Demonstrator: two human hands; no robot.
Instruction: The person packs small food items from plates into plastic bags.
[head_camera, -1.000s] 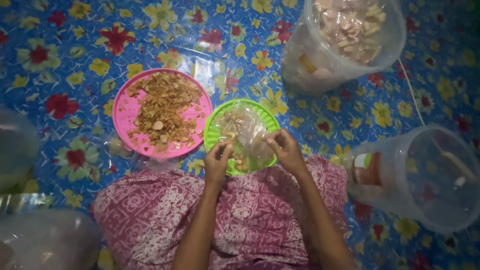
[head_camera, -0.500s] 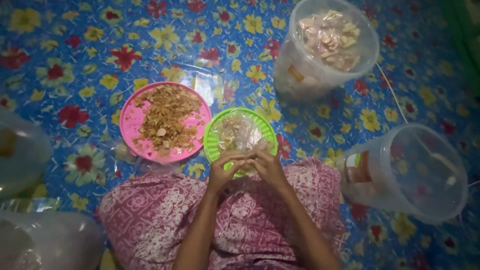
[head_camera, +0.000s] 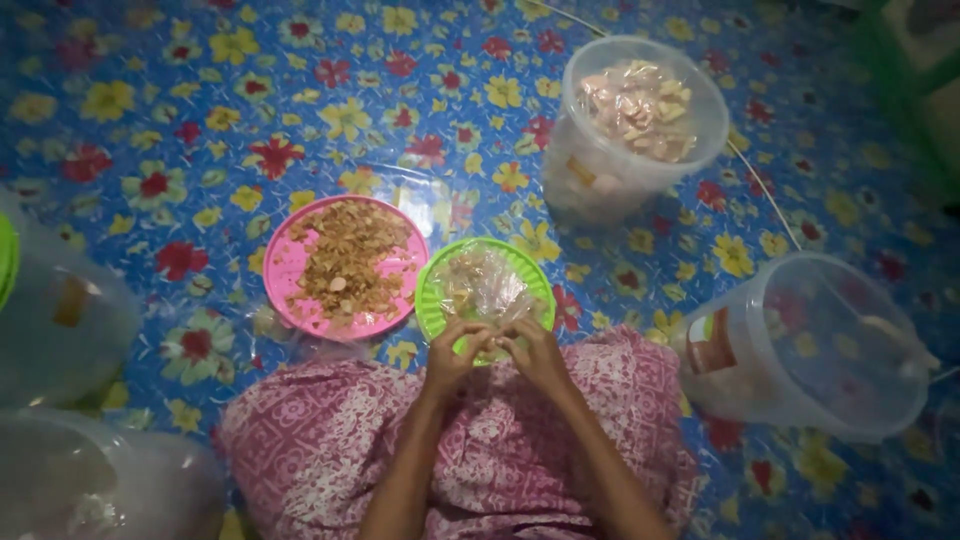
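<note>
My left hand (head_camera: 453, 352) and my right hand (head_camera: 531, 352) are pressed close together at the near rim of a green plate (head_camera: 432, 303). Both pinch the near edge of a clear plastic bag (head_camera: 487, 285) that lies on that plate with some pale food inside. What sits between the fingertips is hidden. Left of the green plate lies a pink plate (head_camera: 283, 268) covered with brown fried pieces (head_camera: 347, 262). My forearms come up over a pink patterned cloth (head_camera: 300, 450) on my lap.
A clear tub (head_camera: 636, 120) filled with pale chips stands beyond the plates. A near-empty clear tub (head_camera: 815, 345) lies tilted at right. More clear containers (head_camera: 60, 320) sit at left, and a clear bag (head_camera: 90, 485) at bottom left. The blue flowered mat (head_camera: 200, 120) covers the floor.
My hands have drawn together from either side of the bag to its near edge. The view has shifted, so the plates and tubs sit lower in frame.
</note>
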